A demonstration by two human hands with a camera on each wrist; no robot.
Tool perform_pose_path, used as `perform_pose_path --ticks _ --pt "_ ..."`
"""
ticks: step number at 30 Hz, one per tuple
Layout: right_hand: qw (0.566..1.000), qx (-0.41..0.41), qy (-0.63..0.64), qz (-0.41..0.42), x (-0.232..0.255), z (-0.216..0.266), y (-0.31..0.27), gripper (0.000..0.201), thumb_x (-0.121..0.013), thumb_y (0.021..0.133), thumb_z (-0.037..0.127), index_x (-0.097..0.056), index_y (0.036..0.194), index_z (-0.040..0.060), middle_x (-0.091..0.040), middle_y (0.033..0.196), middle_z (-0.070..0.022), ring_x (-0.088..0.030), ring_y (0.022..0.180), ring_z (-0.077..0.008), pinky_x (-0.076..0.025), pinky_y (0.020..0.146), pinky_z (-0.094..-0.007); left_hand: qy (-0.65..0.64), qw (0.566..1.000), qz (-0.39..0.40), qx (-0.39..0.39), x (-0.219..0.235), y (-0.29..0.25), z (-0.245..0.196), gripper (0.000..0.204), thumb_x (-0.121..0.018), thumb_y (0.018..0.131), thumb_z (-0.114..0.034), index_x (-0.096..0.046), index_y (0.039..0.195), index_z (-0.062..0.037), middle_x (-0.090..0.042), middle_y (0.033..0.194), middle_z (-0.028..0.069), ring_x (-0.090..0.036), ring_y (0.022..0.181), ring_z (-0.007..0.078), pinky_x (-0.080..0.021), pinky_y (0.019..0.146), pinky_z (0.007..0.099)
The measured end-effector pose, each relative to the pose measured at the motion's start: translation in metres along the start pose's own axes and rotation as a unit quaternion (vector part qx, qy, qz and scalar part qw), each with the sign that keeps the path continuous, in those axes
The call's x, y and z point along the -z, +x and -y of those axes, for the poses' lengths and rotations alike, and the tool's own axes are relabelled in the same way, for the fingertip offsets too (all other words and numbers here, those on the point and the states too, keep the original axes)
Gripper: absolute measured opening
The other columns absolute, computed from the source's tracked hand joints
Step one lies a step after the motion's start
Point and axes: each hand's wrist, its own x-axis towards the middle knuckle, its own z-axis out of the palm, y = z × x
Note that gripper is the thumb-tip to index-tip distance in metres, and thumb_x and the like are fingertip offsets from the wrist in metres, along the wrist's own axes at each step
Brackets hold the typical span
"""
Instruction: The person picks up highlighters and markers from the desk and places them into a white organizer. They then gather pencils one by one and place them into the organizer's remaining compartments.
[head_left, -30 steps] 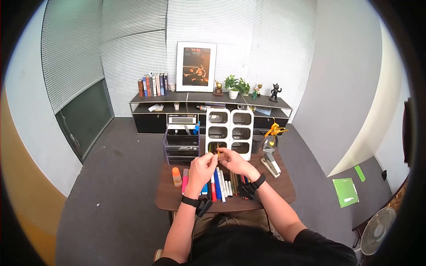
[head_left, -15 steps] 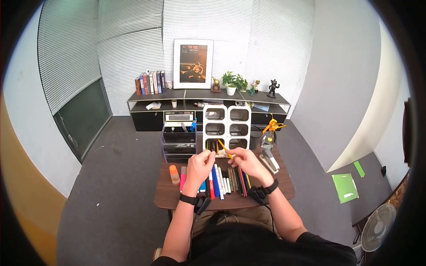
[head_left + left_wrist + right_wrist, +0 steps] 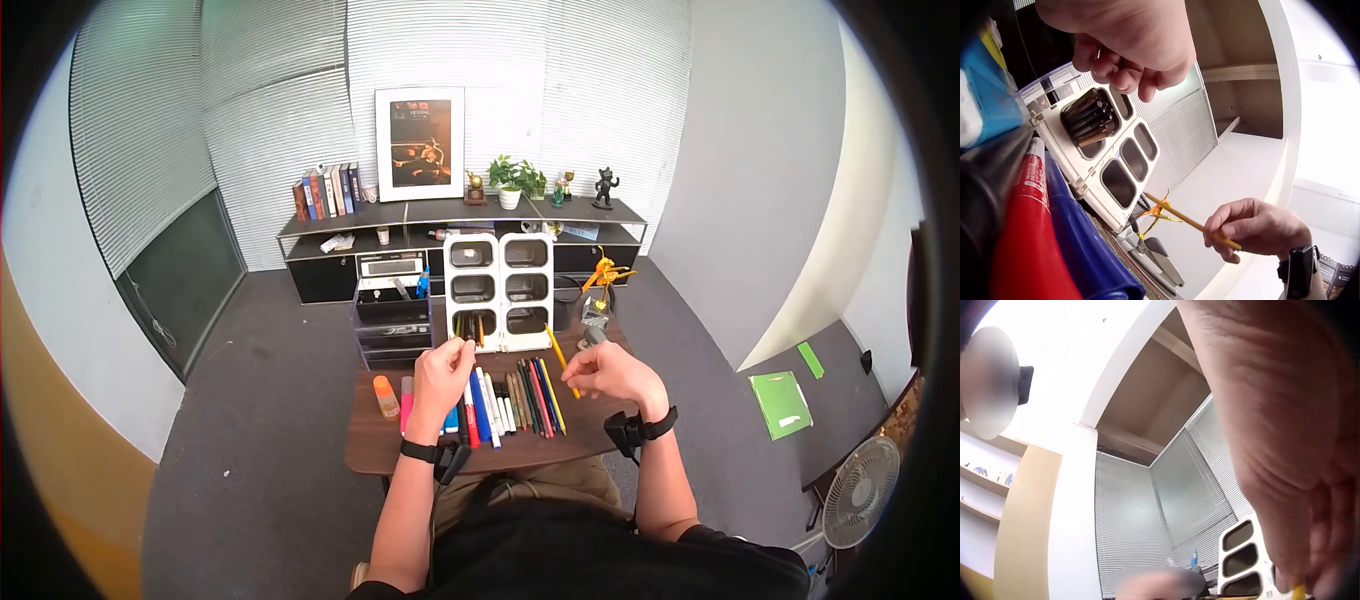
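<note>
My right hand (image 3: 612, 372) pinches a yellow pencil (image 3: 557, 350) between thumb and fingers, right of the laid-out pens; the pencil slants up and left. My left hand (image 3: 444, 372) is loosely curled before the lower left of a white six-compartment organizer (image 3: 498, 290), and no object shows in it. In the left wrist view, dark pencils (image 3: 1092, 119) and a brown one stand bunched in one compartment. Below the hands lies a row of markers and pencils, among them a red marker (image 3: 473, 425), a blue marker (image 3: 481, 405) and a yellow pencil (image 3: 553, 405).
An orange-capped glue stick (image 3: 385, 397) stands at the table's left, beside a pink highlighter (image 3: 406, 398). Behind them is a clear-sided drawer unit (image 3: 390, 325). A stapler (image 3: 592, 340), partly hidden by my right hand, and an orange-gold ornament (image 3: 606, 272) are at the right.
The hands were together at the organizer's lower left compartment. My right hand has drawn away to the right with the yellow pencil; my left hand has stayed near the organizer.
</note>
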Motion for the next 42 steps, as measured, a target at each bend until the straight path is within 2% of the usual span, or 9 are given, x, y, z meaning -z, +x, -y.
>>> perform_pose_path --ticks 3,5,12,20,23,33,36,38,42 --pt "0.995 -0.07 -0.056 0.031 0.001 -0.015 0.0 0.016 -0.08 0.095 0.01 -0.081 0.107 -0.0007 -0.079 0.087 -0.005 -0.072 0.071 -0.0132 -0.059 0.067 -0.0302 -0.013 1.0 -0.01 -0.013 -0.001 0.0 -0.001 0.037 -0.07 0.108 -0.019 -0.061 0.079 0.0027 -0.062 0.061 0.0125 -0.055 0.05 0.0187 -0.042 0.052 0.0355" --pt "0.976 -0.16 -0.11 0.094 -0.002 -0.017 0.002 0.017 -0.083 0.09 0.01 -0.079 0.102 -0.0007 -0.079 0.086 -0.0056 -0.075 0.074 -0.0159 -0.06 0.068 -0.0322 -0.015 1.0 -0.006 -0.005 -0.001 0.0 -0.002 0.037 -0.07 0.108 -0.019 -0.06 0.079 0.0026 -0.062 0.061 0.0123 -0.055 0.05 0.019 -0.043 0.052 0.0356" --pt "0.974 -0.16 -0.122 0.108 -0.011 -0.039 0.014 0.015 -0.085 0.091 0.01 -0.075 0.098 0.0016 -0.077 0.084 -0.0044 -0.073 0.073 -0.0151 -0.059 0.066 -0.0311 -0.017 1.0 -0.006 0.0 -0.002 0.0 0.002 0.037 -0.07 0.108 -0.018 -0.061 0.079 0.0027 -0.064 0.062 0.0124 -0.057 0.05 0.0178 -0.043 0.053 0.0355" --pt "0.986 -0.135 -0.056 0.081 -0.017 -0.053 0.028 0.028 -0.078 0.094 0.003 -0.07 0.12 -0.002 -0.078 0.1 -0.0081 -0.077 0.089 -0.0172 -0.062 0.073 -0.0322 -0.014 1.0 -0.003 0.002 0.0 0.0 -0.001 0.035 -0.071 0.108 -0.018 -0.063 0.081 0.0031 -0.065 0.063 0.0132 -0.06 0.051 0.0193 -0.044 0.053 0.0352" --pt "0.992 -0.094 -0.035 0.078 -0.019 -0.055 0.031 0.03 -0.073 0.093 0.002 -0.07 0.123 -0.0036 -0.08 0.101 -0.01 -0.079 0.087 -0.0194 -0.065 0.073 -0.033 -0.006 1.0 0.001 0.003 0.0 0.001 0.001 0.035 -0.071 0.108 -0.018 -0.063 0.082 0.0034 -0.065 0.063 0.0133 -0.06 0.051 0.0202 -0.045 0.054 0.0354" --pt "0.995 -0.076 -0.02 0.055 -0.024 -0.056 0.035 0.034 -0.071 0.094 0.001 -0.069 0.127 -0.006 -0.08 0.102 -0.0119 -0.079 0.087 -0.0199 -0.065 0.074 -0.033 -0.013 1.0 0.001 0.008 0.0 0.0 -0.001 0.036 -0.07 0.108 -0.019 -0.063 0.081 0.0033 -0.063 0.061 0.0115 -0.056 0.051 0.0176 -0.044 0.053 0.0348" --pt "0.994 -0.084 -0.037 0.064 -0.025 -0.049 0.031 0.041 -0.071 0.095 0.003 -0.068 0.136 -0.0061 -0.08 0.103 -0.0118 -0.078 0.085 -0.0195 -0.064 0.073 -0.0332 -0.011 1.0 0.002 0.008 0.0 0.001 0.0 0.036 -0.07 0.108 -0.019 -0.063 0.081 0.0031 -0.063 0.061 0.0112 -0.056 0.051 0.016 -0.043 0.053 0.0343" --pt "0.989 -0.091 -0.082 0.085 -0.025 -0.043 0.029 0.053 -0.072 0.098 0.006 -0.063 0.15 -0.0035 -0.078 0.106 -0.0118 -0.077 0.089 -0.0185 -0.065 0.077 -0.0334 -0.014 1.0 -0.001 0.003 -0.001 0.001 -0.001 0.036 -0.07 0.108 -0.019 -0.063 0.081 0.003 -0.062 0.061 0.011 -0.055 0.051 0.0157 -0.043 0.053 0.0343" --pt "0.986 -0.088 -0.105 0.099 -0.027 -0.049 0.034 0.058 -0.071 0.099 0.009 -0.061 0.154 -0.0016 -0.078 0.103 -0.0118 -0.076 0.087 -0.018 -0.064 0.076 -0.033 -0.02 1.0 -0.001 0.005 -0.001 0.0 0.0 0.036 -0.07 0.108 -0.019 -0.063 0.08 0.0028 -0.061 0.06 0.0106 -0.055 0.05 0.0162 -0.042 0.053 0.0344"
